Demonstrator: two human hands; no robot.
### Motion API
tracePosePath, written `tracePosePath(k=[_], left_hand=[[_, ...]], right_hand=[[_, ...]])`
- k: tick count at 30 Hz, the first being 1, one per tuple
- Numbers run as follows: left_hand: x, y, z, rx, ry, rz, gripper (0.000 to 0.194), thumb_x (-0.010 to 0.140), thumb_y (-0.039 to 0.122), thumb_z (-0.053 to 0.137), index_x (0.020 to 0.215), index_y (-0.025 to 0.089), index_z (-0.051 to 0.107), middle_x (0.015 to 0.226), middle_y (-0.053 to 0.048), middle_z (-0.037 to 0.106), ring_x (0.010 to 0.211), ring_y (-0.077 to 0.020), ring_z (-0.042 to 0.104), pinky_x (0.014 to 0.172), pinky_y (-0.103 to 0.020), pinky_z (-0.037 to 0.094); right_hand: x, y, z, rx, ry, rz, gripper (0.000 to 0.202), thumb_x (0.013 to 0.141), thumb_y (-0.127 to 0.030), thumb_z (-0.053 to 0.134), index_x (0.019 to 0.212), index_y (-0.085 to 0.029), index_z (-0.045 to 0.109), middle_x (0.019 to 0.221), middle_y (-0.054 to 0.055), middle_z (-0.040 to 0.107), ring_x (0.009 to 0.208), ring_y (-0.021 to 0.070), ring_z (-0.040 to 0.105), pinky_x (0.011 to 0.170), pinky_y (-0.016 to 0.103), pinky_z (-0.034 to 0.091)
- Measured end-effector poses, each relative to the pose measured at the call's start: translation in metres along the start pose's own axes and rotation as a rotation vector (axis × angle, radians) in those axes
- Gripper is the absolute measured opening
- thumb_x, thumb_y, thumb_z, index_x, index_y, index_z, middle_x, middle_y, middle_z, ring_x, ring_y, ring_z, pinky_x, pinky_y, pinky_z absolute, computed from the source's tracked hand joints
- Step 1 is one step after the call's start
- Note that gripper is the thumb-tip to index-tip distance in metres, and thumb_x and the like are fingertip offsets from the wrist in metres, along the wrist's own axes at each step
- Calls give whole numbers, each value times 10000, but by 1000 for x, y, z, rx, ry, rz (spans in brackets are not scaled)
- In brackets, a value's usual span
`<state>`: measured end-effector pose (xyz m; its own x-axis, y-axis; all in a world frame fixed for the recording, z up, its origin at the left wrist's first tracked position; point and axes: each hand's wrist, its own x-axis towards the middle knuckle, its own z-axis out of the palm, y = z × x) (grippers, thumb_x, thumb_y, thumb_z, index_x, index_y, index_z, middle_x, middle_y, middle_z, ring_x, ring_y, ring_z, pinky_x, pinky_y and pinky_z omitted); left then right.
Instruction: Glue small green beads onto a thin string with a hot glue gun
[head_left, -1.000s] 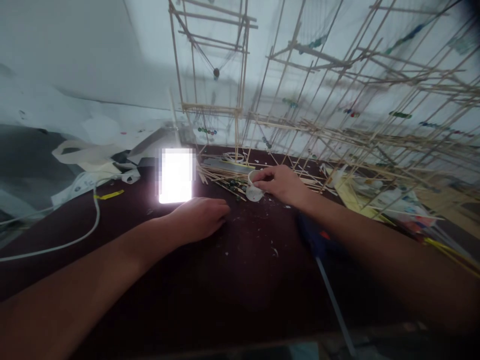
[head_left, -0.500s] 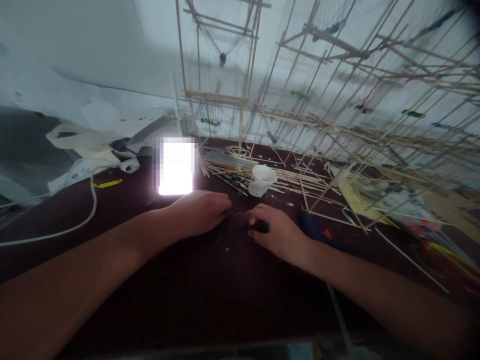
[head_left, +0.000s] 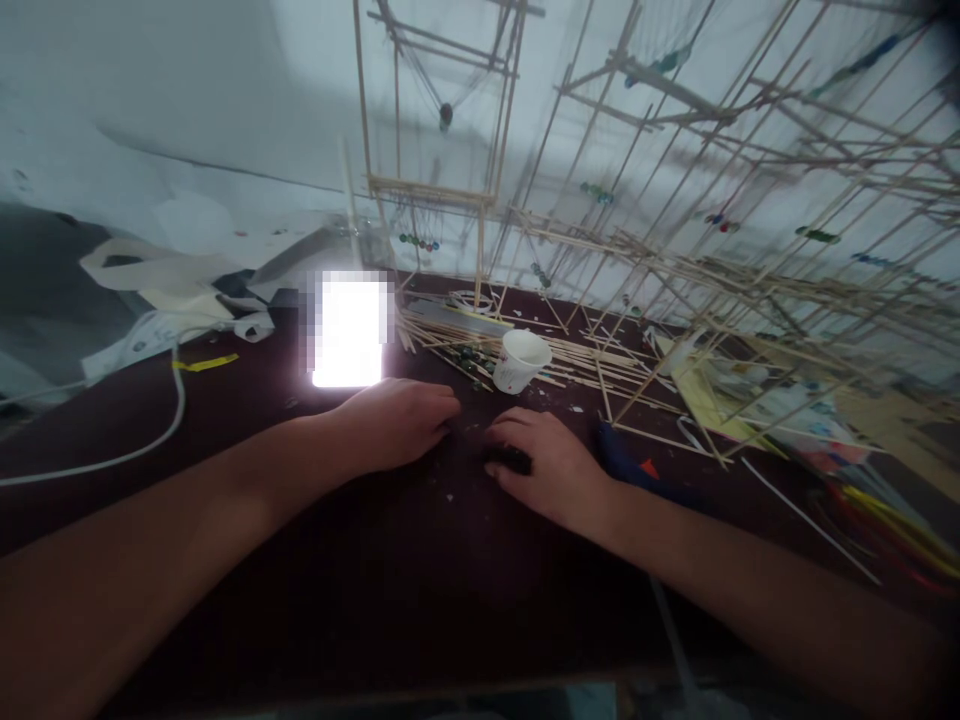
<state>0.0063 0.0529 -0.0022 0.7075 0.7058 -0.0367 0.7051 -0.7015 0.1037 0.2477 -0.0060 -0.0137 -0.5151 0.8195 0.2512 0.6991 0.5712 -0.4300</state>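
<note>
My left hand [head_left: 401,425] rests low on the dark table with its fingers curled inward. Its fingertips are turned away, so anything in them is hidden. Opposite it, a small gap away, my right hand [head_left: 551,462] bends its thumb and fingers toward each other around a dark space; I cannot make out what they hold. Just beyond the hands stands a white paper cup [head_left: 523,361]. Dark glass marbles [head_left: 469,362] lie to the left of the cup. A dark blue tool [head_left: 634,465] with a red part lies beside my right wrist.
Thin wooden sticks [head_left: 592,372] lie behind the cup. Stick frames [head_left: 480,260] with hanging marbles rise at the back and right. A glaring bright panel [head_left: 349,330] stands behind my left hand. A white cable [head_left: 180,410] curves at left, with plastic bags [head_left: 810,400] at right.
The view has shifted slightly, moving most things a little left in the picture. My right hand's fingers have moved slightly; both hands stay near the same spot.
</note>
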Motion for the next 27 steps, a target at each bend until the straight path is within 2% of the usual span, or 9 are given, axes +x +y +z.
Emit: tracePosePath(k=[5,7,10,12,15,19,23,27], left_hand=[[0,-1,1,7,17,43,280,1065,361,704,1271,172,701,1255,-97,731,1045,-238,738,905,-441,655],[1,-2,1,14,28,55,240,1064,348,707,1216,163,714,1194,-84,743,1008,-227,741,887,-428,655],[1,-3,1,27,56,71,155,1057,304,714,1080,151,726,1070,-53,750,937,-205,736,856,-403,649],[1,-3,1,30,72,84,142,1053,289,717,1030,149,722,1029,-42,746,907,-196,731,837,-388,645],[1,-3,2,32,84,92,147,1053,293,718,1018,150,721,1014,-38,744,891,-190,727,823,-378,643],[1,-4,4,38,93,89,152,1052,292,717,994,152,714,992,-31,737,866,-182,718,806,-365,637],[2,-7,5,33,120,97,157,1044,253,710,922,157,691,944,-17,717,822,-169,688,780,-344,611],[3,-9,7,13,143,120,139,1003,142,645,875,172,692,880,-9,687,773,-169,658,746,-321,562]], right_hand=[[-28,9,-33,-50,114,16,219,968,-258,658,1167,-249,748,1190,88,787,1126,266,742,1018,437,564],[-49,21,-51,-101,178,67,241,1001,-303,604,1194,-247,738,1183,110,787,1110,289,751,995,459,585],[-90,47,-72,-204,230,168,260,979,-319,617,1192,-245,746,1207,141,787,1111,351,755,976,532,599],[-118,65,-77,-350,190,248,345,948,-341,606,1248,-240,742,1242,144,785,1131,379,761,982,562,609],[-148,82,-73,-455,146,346,427,930,-420,606,1278,-210,738,1302,184,777,1192,431,749,1012,617,605],[-151,77,-64,-418,151,359,532,879,-374,610,1370,-194,708,1250,191,784,1131,440,758,991,640,603],[-139,70,-60,-335,172,351,470,789,-300,628,1231,-221,768,1144,148,787,1077,391,760,978,559,612],[-137,71,-57,-223,242,381,454,724,-278,628,1156,-251,764,1083,103,796,1048,347,765,962,489,622]])
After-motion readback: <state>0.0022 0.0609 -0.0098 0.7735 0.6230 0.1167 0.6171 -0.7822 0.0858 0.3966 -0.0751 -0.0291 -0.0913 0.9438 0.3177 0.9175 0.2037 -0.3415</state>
